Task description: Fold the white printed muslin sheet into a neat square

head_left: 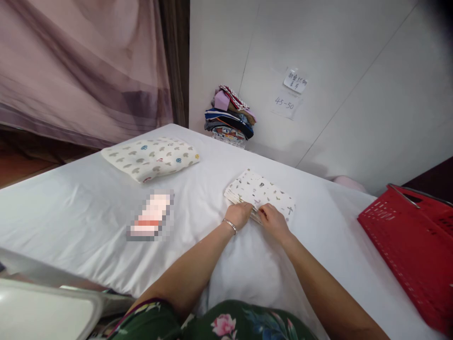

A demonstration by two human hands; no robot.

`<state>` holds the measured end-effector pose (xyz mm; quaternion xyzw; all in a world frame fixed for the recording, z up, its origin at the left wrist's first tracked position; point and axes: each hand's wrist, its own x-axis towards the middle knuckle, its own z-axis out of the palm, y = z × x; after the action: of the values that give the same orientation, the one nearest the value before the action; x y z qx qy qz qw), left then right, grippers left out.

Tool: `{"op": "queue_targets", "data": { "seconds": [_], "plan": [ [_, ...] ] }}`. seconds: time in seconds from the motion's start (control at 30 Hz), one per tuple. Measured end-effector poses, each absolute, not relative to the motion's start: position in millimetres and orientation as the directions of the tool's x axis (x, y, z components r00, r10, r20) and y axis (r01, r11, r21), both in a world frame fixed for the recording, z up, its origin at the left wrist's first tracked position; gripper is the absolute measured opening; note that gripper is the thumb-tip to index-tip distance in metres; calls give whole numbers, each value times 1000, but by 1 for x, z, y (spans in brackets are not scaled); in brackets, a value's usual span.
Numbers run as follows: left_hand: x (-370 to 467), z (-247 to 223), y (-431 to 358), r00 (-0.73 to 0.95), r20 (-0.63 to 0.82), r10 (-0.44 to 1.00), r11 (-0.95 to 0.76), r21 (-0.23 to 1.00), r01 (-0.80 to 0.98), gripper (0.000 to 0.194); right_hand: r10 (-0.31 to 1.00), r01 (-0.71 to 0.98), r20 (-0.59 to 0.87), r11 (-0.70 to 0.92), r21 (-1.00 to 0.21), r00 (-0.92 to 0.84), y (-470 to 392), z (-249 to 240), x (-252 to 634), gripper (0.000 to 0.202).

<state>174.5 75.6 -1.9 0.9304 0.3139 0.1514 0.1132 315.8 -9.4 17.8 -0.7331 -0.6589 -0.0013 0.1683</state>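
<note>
A folded white cloth [264, 189] with small printed figures lies on the white-covered table in front of me, several layers showing along its near left edge. My left hand [239, 215], with a silver bracelet at the wrist, has its fingers closed on that near edge. Just to its right, my right hand [272, 221] pinches the same edge between thumb and fingers. The fingertips of both hands are partly hidden. Farther left lies another folded cloth [152, 158], cream with mushroom-like prints.
A blurred-out phone-like object [151, 215] lies left of my hands on the white sheet [198, 198]. A red plastic basket [406, 245] stands at the right. Behind the table, a stack of folded fabrics [230, 115] is against the wall. A white chair-like surface [46, 307] is at lower left.
</note>
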Motion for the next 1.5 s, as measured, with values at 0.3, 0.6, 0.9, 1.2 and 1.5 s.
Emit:
{"op": "queue_targets", "data": {
  "seconds": [0.3,0.6,0.9,1.2,1.5],
  "plan": [
    [171,-5,76,725,303,619,-775,387,500,29,975,992,212,-33,-119,58,-10,20,312,18],
    [169,-12,85,571,221,790,-592,519,617,20,974,990,216,-34,-136,64,-12,17,313,18],
    [168,-5,86,539,223,812,-569,504,650,33,981,990,186,-19,-138,45,-15,16,308,23],
    [169,-2,86,632,195,750,-647,413,641,26,967,980,246,-8,-201,59,-17,16,308,26],
    [168,-1,91,598,165,785,-601,439,668,28,973,985,230,12,-170,28,-18,12,307,26]
  ]
}}
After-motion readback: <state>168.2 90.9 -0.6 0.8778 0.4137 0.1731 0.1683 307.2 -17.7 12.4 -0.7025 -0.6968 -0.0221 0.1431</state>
